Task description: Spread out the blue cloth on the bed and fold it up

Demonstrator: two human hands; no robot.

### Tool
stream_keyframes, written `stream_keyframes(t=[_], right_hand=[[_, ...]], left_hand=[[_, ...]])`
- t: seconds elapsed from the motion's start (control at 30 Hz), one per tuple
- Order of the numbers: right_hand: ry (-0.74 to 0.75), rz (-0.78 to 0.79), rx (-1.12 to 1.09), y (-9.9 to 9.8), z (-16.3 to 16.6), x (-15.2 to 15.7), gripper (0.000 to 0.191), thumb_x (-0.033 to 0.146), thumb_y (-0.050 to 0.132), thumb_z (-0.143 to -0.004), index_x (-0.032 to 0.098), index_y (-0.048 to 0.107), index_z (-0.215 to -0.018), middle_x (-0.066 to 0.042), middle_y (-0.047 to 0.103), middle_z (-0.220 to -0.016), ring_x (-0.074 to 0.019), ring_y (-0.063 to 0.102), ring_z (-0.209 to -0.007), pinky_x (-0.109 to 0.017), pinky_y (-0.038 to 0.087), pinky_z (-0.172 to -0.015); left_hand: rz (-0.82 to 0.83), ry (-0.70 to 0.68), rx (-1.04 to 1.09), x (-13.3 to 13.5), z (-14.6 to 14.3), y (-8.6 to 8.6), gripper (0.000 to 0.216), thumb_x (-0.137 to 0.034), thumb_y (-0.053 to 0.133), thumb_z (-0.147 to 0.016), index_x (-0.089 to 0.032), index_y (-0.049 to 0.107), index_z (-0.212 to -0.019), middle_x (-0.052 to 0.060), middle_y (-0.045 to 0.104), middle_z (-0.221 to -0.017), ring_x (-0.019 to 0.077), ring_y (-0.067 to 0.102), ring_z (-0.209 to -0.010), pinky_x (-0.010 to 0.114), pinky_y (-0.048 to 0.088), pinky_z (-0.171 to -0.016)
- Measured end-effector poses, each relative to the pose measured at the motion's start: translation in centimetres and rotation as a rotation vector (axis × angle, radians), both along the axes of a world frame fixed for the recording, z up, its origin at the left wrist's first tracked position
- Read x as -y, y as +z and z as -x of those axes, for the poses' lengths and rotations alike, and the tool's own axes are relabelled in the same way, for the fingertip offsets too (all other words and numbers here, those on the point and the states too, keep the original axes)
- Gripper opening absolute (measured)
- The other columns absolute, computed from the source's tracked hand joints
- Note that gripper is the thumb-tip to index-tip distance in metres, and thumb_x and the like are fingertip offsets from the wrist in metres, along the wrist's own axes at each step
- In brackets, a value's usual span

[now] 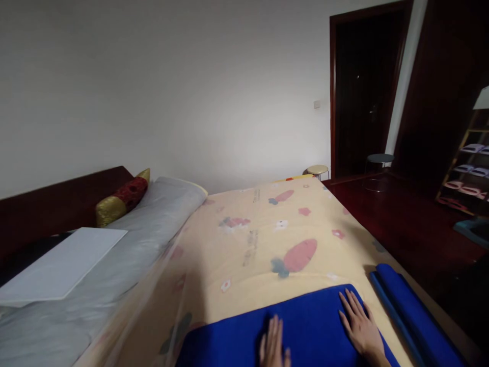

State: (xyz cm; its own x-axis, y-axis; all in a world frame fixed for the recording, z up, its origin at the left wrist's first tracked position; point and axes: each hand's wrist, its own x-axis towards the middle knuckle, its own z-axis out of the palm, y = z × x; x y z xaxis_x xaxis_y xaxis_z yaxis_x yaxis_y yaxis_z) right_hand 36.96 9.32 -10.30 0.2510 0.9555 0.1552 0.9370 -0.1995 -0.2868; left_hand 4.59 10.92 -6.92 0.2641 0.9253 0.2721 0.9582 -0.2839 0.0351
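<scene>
Blue, soft-looking fabric mat [305, 331] lies flat at the near end of a bed, on a cream-yellow bedsheet printed with red carrots and small flowers [267, 239]. Left hand [273, 349] rests palm down on the mat near its middle, fingers extended and close together, grasping nothing. Right hand [361, 326] lies flat on the mat's right part, fingers spread and pointing away from the person, likewise holding nothing. Just right of the mat, a second blue piece, folded into a long narrow strip [408, 316], runs along the bed's edge. Left of the sheet sits a grey covered mattress section [114, 255] bearing a flat white rectangular board [61, 265] and a red-and-gold cylindrical bolster pillow [122, 198] against the dark wooden headboard [49, 204].
</scene>
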Motion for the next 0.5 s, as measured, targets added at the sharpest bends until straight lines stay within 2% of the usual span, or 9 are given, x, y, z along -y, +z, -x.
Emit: stream_keyframes(t=[0.07,0.1,0.17,0.2,0.23,0.3,0.37,0.5], right_hand=[[0.014,0.002,-0.003,-0.2,-0.2,0.0,0.064,0.063,0.025,-0.088,0.033,0.016,-0.145,0.003,0.024,-0.157,-0.0201,0.025,-0.146,-0.051,0.024,-0.12],[0.026,0.006,-0.002,-0.3,-0.3,0.0,0.064,0.063,0.026,-0.088,0.033,0.017,-0.145,0.003,0.025,-0.157,-0.0202,0.025,-0.145,-0.051,0.025,-0.12],[0.042,0.016,0.003,-0.5,-0.4,-0.1,0.064,0.062,0.026,-0.088,0.034,0.017,-0.144,0.004,0.026,-0.156,-0.0201,0.026,-0.145,-0.051,0.026,-0.119],[0.044,0.023,0.008,-0.6,-0.5,-0.1,0.063,0.062,0.026,-0.088,0.034,0.017,-0.144,0.005,0.026,-0.156,-0.0199,0.026,-0.145,-0.051,0.026,-0.119],[0.04,0.029,0.012,-0.6,-0.6,-0.1,0.063,0.062,0.026,-0.089,0.035,0.017,-0.145,0.006,0.026,-0.156,-0.0198,0.026,-0.145,-0.051,0.026,-0.119],[0.031,0.035,0.021,-0.5,-0.6,-0.1,0.063,0.061,0.025,-0.089,0.035,0.016,-0.145,0.006,0.027,-0.156,-0.0196,0.026,-0.145,-0.052,0.026,-0.119],[0.036,0.032,0.034,-0.3,-0.6,0.0,0.064,0.061,0.026,-0.089,0.033,0.015,-0.145,0.005,0.027,-0.156,-0.0197,0.026,-0.145,-0.052,0.026,-0.119],[0.033,0.014,0.064,-0.1,-0.5,0.1,0.065,0.061,0.028,-0.089,0.033,0.016,-0.146,0.002,0.027,-0.156,-0.0198,0.026,-0.145,-0.052,0.027,-0.118]], left_hand=[[0.177,-0.194,0.103,-0.9,-7.1,0.0,0.06,-0.039,0.031,-0.089,-0.036,0.003,-0.143,-0.004,0.03,-0.154,0.0181,0.033,-0.143,0.047,0.045,-0.115],[0.234,-0.234,0.159,-1.1,-10.0,0.2,0.061,-0.044,0.031,-0.089,-0.036,0.004,-0.143,-0.004,0.026,-0.155,0.019,0.031,-0.144,0.049,0.042,-0.118],[0.314,-0.291,0.217,-1.5,-13.8,0.4,0.062,-0.048,0.03,-0.089,-0.035,0.004,-0.144,-0.003,0.022,-0.156,0.0209,0.03,-0.145,0.051,0.041,-0.119],[0.335,-0.306,0.227,-1.7,-14.5,0.5,0.062,-0.049,0.03,-0.089,-0.036,0.003,-0.143,-0.004,0.021,-0.156,0.0213,0.03,-0.145,0.053,0.04,-0.119],[0.348,-0.32,0.225,-1.8,-14.4,0.6,0.062,-0.049,0.03,-0.089,-0.038,0.002,-0.143,-0.005,0.021,-0.156,0.0212,0.03,-0.145,0.053,0.04,-0.119],[0.36,-0.314,0.205,-2.3,-12.2,0.8,0.06,-0.049,0.03,-0.089,-0.042,0.001,-0.142,-0.008,0.02,-0.157,0.0198,0.03,-0.145,0.054,0.039,-0.119],[0.363,-0.25,0.173,-3.0,-8.4,1.3,0.056,-0.048,0.026,-0.091,-0.045,0.001,-0.141,-0.009,0.019,-0.157,0.0181,0.028,-0.146,0.055,0.037,-0.119],[0.35,-0.042,0.083,-4.6,1.2,2.6,0.052,-0.044,0.017,-0.093,-0.042,0.006,-0.143,-0.006,0.02,-0.16,0.0162,0.026,-0.147,0.055,0.032,-0.121]])
